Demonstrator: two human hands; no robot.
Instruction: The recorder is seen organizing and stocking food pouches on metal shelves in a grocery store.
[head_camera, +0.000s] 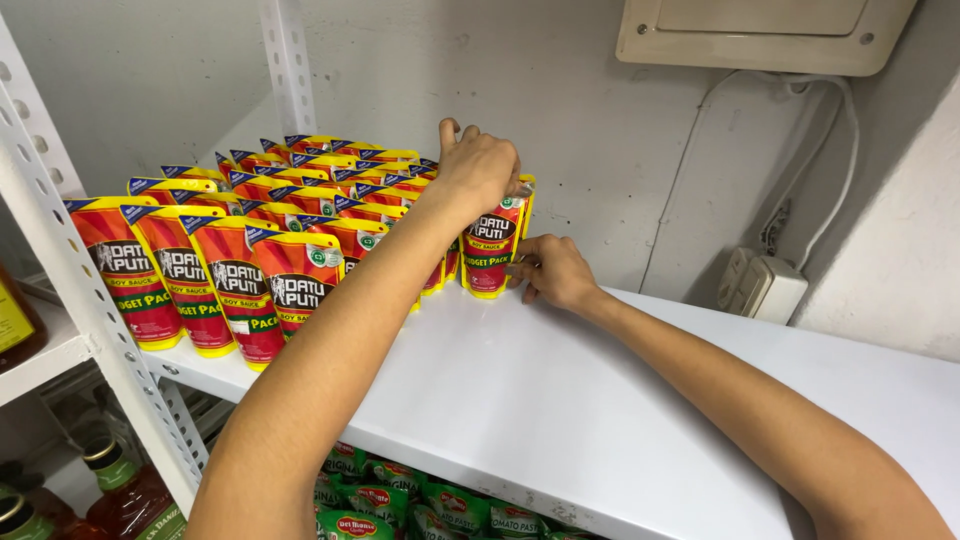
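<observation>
Several red and yellow stand-up sauce pouches (240, 285) stand in rows on a white shelf (560, 400). My left hand (478, 168) grips the top of the rightmost upright pouch (492, 250). My right hand (552, 270) rests on the shelf, its fingers touching that pouch's lower right side. Both forearms reach in from the bottom of the view.
A perforated white upright (70, 270) frames the shelf at left, another (288, 70) at the back. Green pouches (400, 505) lie on the shelf below. Bottles (125, 490) stand lower left. A wall box (765, 285) and cables (810, 200) sit at the right wall, with a beige panel (760, 30) above.
</observation>
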